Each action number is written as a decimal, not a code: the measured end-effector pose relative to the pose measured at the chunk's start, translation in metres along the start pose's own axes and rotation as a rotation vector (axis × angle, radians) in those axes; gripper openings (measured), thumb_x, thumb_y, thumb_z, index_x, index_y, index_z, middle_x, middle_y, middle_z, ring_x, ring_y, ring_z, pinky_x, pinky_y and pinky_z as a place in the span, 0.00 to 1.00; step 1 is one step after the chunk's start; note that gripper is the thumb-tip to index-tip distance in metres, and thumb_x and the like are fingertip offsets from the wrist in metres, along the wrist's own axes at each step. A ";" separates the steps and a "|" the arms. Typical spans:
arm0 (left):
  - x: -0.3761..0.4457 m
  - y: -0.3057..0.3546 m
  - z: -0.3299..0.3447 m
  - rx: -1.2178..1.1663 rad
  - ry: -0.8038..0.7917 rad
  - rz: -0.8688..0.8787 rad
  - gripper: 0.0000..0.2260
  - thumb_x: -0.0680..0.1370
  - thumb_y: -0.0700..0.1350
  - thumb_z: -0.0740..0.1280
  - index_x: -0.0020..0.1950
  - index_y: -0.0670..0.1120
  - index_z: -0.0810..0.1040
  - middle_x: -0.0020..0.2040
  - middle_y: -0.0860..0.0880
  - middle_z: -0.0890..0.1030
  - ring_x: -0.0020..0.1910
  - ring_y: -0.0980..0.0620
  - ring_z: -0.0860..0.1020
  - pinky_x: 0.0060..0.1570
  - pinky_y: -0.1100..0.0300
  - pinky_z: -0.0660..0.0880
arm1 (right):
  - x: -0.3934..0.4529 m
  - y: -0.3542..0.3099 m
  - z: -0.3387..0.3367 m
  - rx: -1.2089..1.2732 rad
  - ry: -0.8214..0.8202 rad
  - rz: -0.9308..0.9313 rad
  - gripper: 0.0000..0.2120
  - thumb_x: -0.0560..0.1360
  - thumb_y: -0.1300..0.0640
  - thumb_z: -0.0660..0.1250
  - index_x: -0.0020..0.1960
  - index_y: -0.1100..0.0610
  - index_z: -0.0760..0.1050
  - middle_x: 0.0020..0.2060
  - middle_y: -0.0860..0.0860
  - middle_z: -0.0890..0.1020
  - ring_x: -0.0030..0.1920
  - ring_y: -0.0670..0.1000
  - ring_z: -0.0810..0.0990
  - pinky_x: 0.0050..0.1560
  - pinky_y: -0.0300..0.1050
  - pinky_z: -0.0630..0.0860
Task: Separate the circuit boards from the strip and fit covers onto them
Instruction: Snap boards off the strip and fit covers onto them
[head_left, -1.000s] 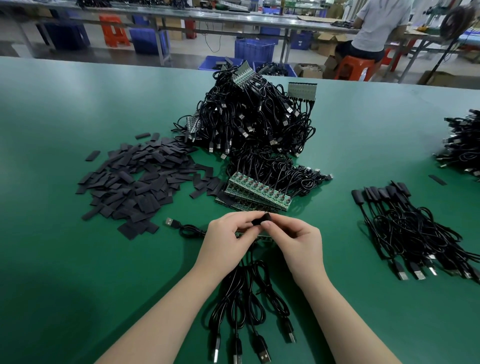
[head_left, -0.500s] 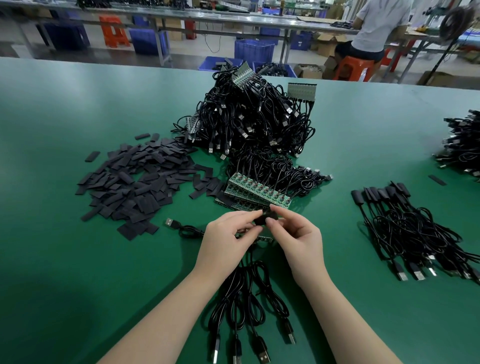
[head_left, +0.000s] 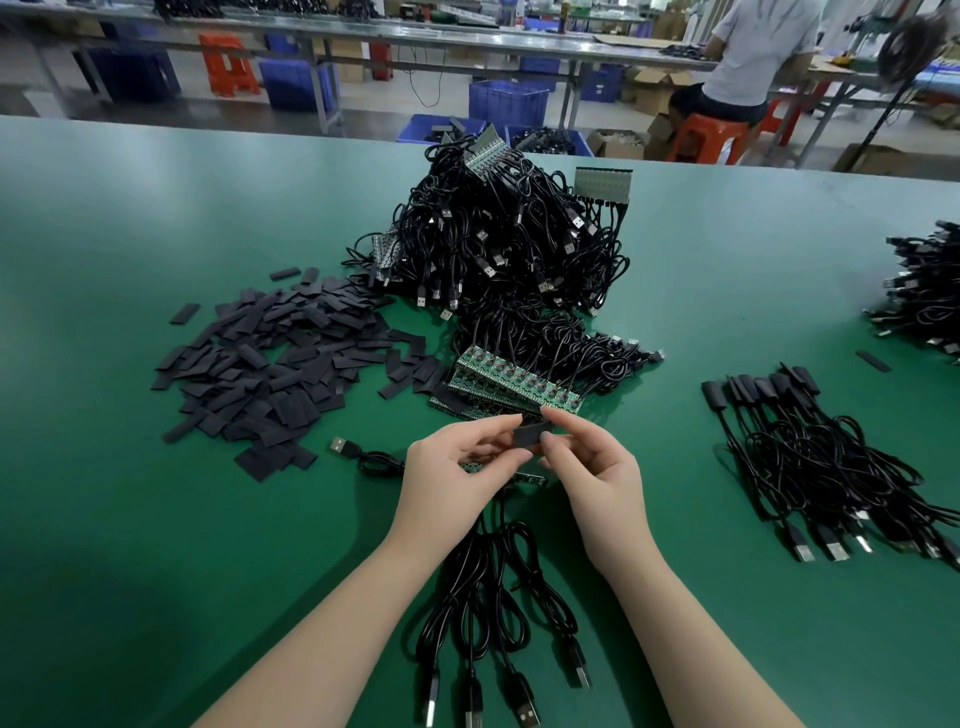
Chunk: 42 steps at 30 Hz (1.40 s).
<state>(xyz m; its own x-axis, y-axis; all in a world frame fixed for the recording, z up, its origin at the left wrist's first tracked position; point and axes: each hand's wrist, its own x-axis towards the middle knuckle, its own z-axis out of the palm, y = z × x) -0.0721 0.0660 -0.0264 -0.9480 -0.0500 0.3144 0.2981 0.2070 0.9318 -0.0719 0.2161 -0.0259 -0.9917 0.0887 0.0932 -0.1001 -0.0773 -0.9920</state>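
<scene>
Since the earlier frame both hands had lifted slightly and spread apart, exposing more of the black cover between them. Left hand pinched the cover's left end with thumb and forefinger; right hand pinched its right end, fingers curled. Cover was held just above the green surface, over a partial board strip lying beneath the hands. USB cables trailed from that strip toward the near edge. Just beyond the hands lay stacked green circuit board strips. Loose black covers were heaped to the left; finished covered cables lay well apart on the right. Farther back sat a large tangle of cabled strips.
</scene>
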 end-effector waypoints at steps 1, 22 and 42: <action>0.000 0.000 0.000 -0.008 0.000 -0.007 0.23 0.71 0.41 0.77 0.51 0.71 0.80 0.45 0.61 0.84 0.44 0.59 0.82 0.48 0.68 0.77 | 0.000 0.000 0.000 0.000 0.002 0.006 0.17 0.78 0.64 0.68 0.50 0.41 0.84 0.37 0.47 0.84 0.39 0.44 0.81 0.46 0.36 0.79; 0.000 0.002 -0.002 -0.035 0.011 -0.029 0.16 0.74 0.40 0.74 0.47 0.64 0.82 0.45 0.60 0.84 0.45 0.58 0.82 0.45 0.69 0.77 | -0.001 -0.004 -0.001 -0.028 -0.052 0.014 0.10 0.76 0.60 0.71 0.47 0.45 0.86 0.42 0.50 0.87 0.45 0.46 0.86 0.47 0.35 0.78; 0.002 0.001 -0.002 0.135 0.014 0.105 0.15 0.75 0.42 0.72 0.51 0.63 0.82 0.46 0.66 0.83 0.45 0.65 0.82 0.47 0.69 0.77 | -0.002 0.000 0.002 -0.197 -0.089 -0.104 0.09 0.74 0.59 0.74 0.48 0.44 0.85 0.42 0.44 0.87 0.45 0.45 0.85 0.47 0.35 0.78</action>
<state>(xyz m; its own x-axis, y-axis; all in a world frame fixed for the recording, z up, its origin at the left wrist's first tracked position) -0.0737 0.0638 -0.0238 -0.9104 -0.0349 0.4123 0.3770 0.3411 0.8611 -0.0698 0.2144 -0.0259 -0.9810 -0.0028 0.1938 -0.1927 0.1235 -0.9735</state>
